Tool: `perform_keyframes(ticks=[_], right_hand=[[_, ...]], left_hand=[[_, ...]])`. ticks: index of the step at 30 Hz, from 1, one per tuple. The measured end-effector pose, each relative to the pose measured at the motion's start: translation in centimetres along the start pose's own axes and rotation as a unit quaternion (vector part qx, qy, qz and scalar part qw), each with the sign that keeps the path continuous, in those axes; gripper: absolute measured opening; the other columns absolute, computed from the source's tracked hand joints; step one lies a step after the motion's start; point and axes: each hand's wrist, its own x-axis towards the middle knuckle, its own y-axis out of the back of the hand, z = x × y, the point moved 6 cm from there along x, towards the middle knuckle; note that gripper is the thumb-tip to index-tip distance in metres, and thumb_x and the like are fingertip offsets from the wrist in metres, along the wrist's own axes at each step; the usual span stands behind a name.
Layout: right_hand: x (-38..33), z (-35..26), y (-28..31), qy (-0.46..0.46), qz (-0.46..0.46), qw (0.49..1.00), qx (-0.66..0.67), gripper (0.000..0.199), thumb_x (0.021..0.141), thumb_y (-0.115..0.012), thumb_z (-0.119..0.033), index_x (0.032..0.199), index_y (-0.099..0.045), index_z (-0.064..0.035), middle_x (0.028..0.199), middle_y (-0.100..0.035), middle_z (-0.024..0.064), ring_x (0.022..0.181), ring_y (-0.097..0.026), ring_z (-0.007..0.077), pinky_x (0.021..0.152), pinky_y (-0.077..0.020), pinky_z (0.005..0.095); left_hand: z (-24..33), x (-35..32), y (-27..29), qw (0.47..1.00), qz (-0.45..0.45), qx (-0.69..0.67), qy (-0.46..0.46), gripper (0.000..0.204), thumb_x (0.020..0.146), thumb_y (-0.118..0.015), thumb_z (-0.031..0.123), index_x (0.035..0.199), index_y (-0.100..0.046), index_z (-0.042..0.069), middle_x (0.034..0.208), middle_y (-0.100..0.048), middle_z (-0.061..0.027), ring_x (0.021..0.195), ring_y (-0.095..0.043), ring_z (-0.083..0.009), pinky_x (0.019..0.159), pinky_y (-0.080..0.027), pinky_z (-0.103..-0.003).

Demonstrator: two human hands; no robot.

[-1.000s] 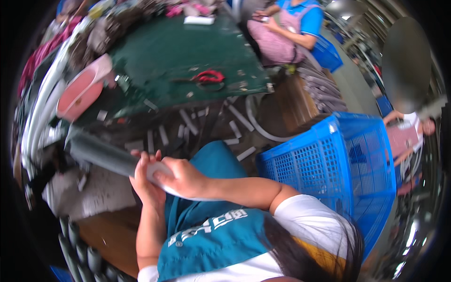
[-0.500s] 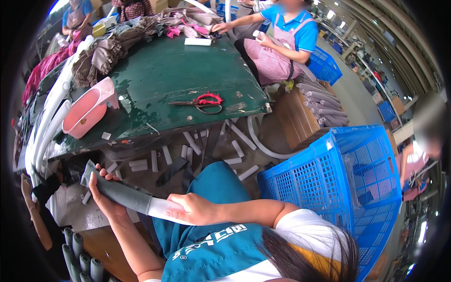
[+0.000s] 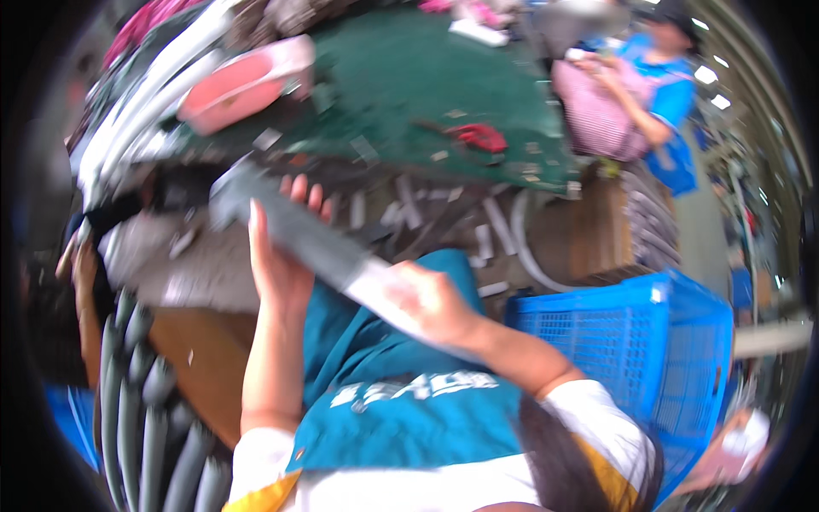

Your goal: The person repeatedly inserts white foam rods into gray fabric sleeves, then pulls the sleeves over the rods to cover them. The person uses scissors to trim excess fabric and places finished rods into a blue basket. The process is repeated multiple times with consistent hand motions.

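Note:
A white tube, which looks like foam, runs slantwise before me, its far part inside a grey fabric sleeve. My left hand holds the sleeve from below, thumb on the near side and fingertips showing past the far side. Loose fabric hangs at the sleeve's far left end. Just below the sleeve's edge, my right hand is closed round the bare white part, and the tube's lower end shows beneath that wrist. Motion blurs the details.
Ahead stands a green table with red-handled scissors and a pink basin. A blue crate is at my right. Several grey covered tubes stand at lower left. Another person sits at the far right.
My view has swung, so the table and crate sit higher or farther right in the picture. Both hands keep their hold on the sleeve and tube, now higher in view and tilted more steeply.

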Motion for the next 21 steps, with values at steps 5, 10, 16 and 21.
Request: perform_keyframes(ticks=[5,10,16,21], right_hand=[[-1.4,-1.2,-2.2,-0.006,-0.007,1.0,-0.011,0.03,0.093,-0.064,-0.027,0.105,-0.061,-0.0002,0.084,-0.067,0.0137,0.075,-0.065,0.0182,0.067,-0.0508,0.0311],[-0.6,-1.1,-3.2,-0.006,-0.002,1.0,0.02,0.027,0.094,-0.063,-0.027,0.102,-0.06,-0.0006,0.08,-0.065,0.0097,0.072,-0.06,0.0131,0.064,-0.0482,0.0284],[-0.6,0.7,-1.2,-0.063,-0.02,0.996,0.054,0.031,0.095,-0.062,-0.03,0.105,-0.061,-0.0004,0.082,-0.064,0.0069,0.075,-0.058,0.0108,0.067,-0.0468,0.026],[-1.3,-0.7,-1.7,-0.019,-0.039,0.999,0.016,0.029,0.094,-0.063,-0.028,0.104,-0.062,-0.0002,0.084,-0.065,0.007,0.078,-0.058,0.0098,0.069,-0.0475,0.0257]], left_hand=[[3.9,1.8,1.7,0.998,-0.067,-0.016,0.004,0.04,0.09,-0.061,0.035,0.112,-0.051,0.004,0.087,-0.058,-0.0031,0.075,-0.058,-0.0154,0.085,-0.051,-0.035],[-1.3,-0.9,2.8,0.998,0.007,0.03,0.05,0.034,0.086,-0.067,0.026,0.111,-0.052,0.007,0.088,-0.057,-0.0047,0.078,-0.059,-0.0177,0.085,-0.052,-0.039],[-0.8,-2.2,1.4,0.993,-0.076,0.081,0.025,0.045,0.084,-0.068,0.028,0.118,-0.051,0.004,0.103,-0.061,-0.0108,0.101,-0.061,-0.0248,0.096,-0.048,-0.043],[4.8,1.9,2.3,0.995,-0.096,-0.025,-0.003,0.045,0.091,-0.061,0.037,0.12,-0.053,0.004,0.09,-0.061,-0.0004,0.08,-0.062,-0.0149,0.094,-0.051,-0.038]])
